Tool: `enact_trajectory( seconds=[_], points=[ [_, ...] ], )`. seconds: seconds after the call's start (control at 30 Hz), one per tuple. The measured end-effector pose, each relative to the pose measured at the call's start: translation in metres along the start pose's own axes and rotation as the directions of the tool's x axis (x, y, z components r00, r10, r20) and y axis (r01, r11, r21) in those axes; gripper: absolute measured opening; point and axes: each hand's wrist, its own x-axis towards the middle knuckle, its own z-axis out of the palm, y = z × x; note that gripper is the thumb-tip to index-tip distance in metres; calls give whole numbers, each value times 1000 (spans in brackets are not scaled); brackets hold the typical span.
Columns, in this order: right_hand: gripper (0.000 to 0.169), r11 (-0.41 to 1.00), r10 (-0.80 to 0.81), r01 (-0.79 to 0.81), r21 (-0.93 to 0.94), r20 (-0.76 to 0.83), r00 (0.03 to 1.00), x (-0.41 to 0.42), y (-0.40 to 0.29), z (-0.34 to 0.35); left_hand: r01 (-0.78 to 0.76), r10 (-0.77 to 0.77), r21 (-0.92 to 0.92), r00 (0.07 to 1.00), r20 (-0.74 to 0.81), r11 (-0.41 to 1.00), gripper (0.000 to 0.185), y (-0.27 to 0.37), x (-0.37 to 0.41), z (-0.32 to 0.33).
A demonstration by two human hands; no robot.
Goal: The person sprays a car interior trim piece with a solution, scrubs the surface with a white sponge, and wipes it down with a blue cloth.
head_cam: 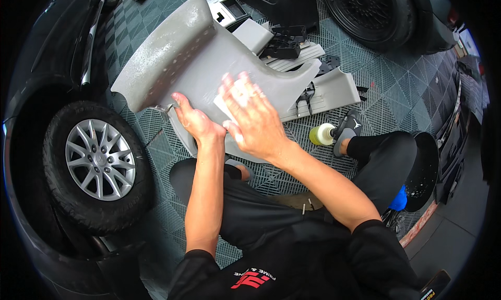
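A large, curved grey plastic trim panel (235,57) is tilted up before me, wet and spotted with foam along its upper left part. My left hand (195,120) holds the panel near its lower edge, with the thumb on the front face. Against the middle of the panel, my right hand (252,112) presses a white pad or sponge (224,107), which its fingers mostly cover. The two hands are close together at the wrist and thumb. A bottle of yellow-green liquid (321,134) stands on the floor beside my right foot.
Grey trim pieces (336,89) and black plastic brackets (283,43) lie behind the panel on the grated tile floor (383,100). A car wheel (101,159) is close on the left, another wheel (364,10) at the upper right. A black bucket (424,170) stands beside my right knee.
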Motion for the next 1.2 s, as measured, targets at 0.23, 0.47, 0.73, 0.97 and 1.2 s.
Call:
enact_trajectory(
  seconds=[0.23, 0.47, 0.73, 0.97, 1.2],
  points=[
    [59, 971, 202, -226, -79, -232, 952, 8, 46, -11, -17, 20, -61, 998, 54, 998, 50, 6, 2, -2],
    [40, 995, -64, 55, -88, -107, 992, -8, 20, -9, -3, 7, -75, 999, 48, 997, 52, 5, 12, -11],
    [34, 983, 96, -136, -125, -284, 954, -22, 28, 6, -13, 12, -43, 1000, -4, 999, 55, 3, 14, -14],
    [31, 907, 182, -328, -266, -455, 872, -18, 128, -35, 39, -27, -130, 995, 96, 991, 49, 15, 15, -21],
    [33, 985, 45, -91, -149, -285, 957, -36, 38, -13, 28, -22, -103, 998, 55, 994, 58, 9, 19, -20]
  ],
)
